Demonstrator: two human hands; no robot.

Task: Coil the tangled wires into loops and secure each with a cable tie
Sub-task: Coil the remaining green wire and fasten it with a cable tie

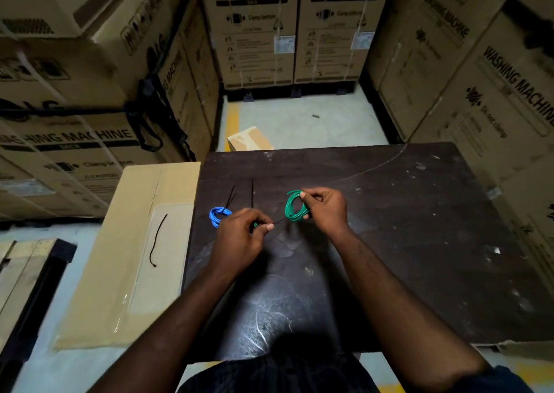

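**Green coil held up, tie pinched beside it**

Over the dark, scuffed counter (419, 213) the right hand (325, 210) has its fingers and thumb curled round the green wire coil (292, 210), holding the loops upright just above the surface. The left hand (242, 234) pinches the thin black cable tie (280, 221) between thumb and fingertip; the tie runs from that pinch across to the bottom of the green coil. Just left of the left hand, the blue wire coil (218, 214) lies on the counter. Two spare cable ties (252, 193) lie beyond it. Another black tie (157, 240) lies on the flat cardboard box (120, 272) beside the counter. Washing-machine cartons (251, 33) are stacked all round.
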